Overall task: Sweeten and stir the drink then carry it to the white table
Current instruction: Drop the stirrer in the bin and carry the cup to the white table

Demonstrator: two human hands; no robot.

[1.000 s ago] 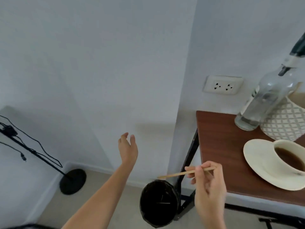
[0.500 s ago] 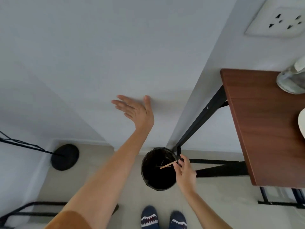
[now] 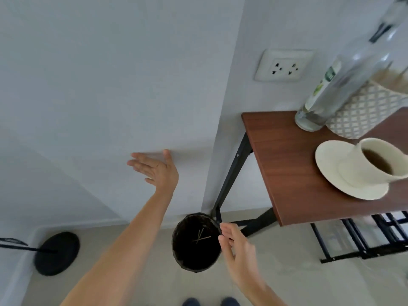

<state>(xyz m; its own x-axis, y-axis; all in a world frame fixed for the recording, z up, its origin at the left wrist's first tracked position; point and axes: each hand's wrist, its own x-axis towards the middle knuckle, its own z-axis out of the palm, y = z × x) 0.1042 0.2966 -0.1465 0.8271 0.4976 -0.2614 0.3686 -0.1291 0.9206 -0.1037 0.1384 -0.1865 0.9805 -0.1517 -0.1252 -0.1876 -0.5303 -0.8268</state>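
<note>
A cream cup (image 3: 375, 164) of dark drink stands on a cream saucer (image 3: 329, 164) near the right end of the brown wooden table (image 3: 284, 164). My right hand (image 3: 237, 250) hovers low beside the rim of the black bin (image 3: 196, 241) on the floor, fingers apart and empty. Thin wooden stir sticks (image 3: 202, 237) lie at the bottom of the bin. My left hand (image 3: 156, 168) is raised flat toward the white wall, open, holding nothing.
A clear glass bottle (image 3: 326, 93) and a lattice-patterned white pot (image 3: 364, 111) stand at the table's back. A wall socket (image 3: 284, 65) sits above. A black round stand base (image 3: 56, 252) rests on the floor at left. My shoes (image 3: 209, 302) show at the bottom edge.
My right hand has let go of the wooden stir stick, which now lies in the bin. The view has swung back right, showing the cup and saucer again.
</note>
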